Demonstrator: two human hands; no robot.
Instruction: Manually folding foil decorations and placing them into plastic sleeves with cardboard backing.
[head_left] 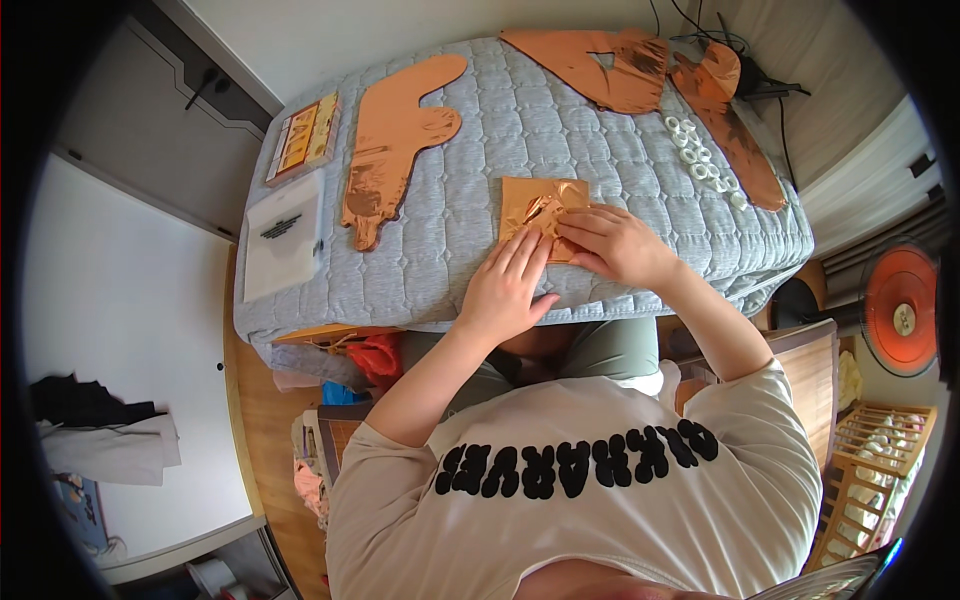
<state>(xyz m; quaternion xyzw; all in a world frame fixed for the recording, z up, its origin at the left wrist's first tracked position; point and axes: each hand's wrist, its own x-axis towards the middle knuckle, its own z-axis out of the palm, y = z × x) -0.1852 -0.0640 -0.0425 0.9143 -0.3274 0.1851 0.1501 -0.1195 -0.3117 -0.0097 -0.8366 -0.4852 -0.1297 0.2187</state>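
A folded copper-coloured foil balloon [553,198] lies as a small, creased square near the front of the grey quilted mattress [590,145]. My left hand [507,288] is open, its stretched fingers resting on the square's front left edge and its thumb out to the side. From the right, my right hand [620,245] lies open over the square, fingers together and pressed on the foil. Flat on the mattress at the left is an uninflated foil balloon [392,135]. Two more, a wide foil balloon [600,70] and a long foil balloon [735,130], lie at the far right.
Several small white rings [700,160] sit beside the long balloon. On the left are a yellow and red box [305,138] and a clear-white flat case [285,235] with dark strips on it. Black cables [765,85] hang at the back right; a red fan [903,315] stands at the right.
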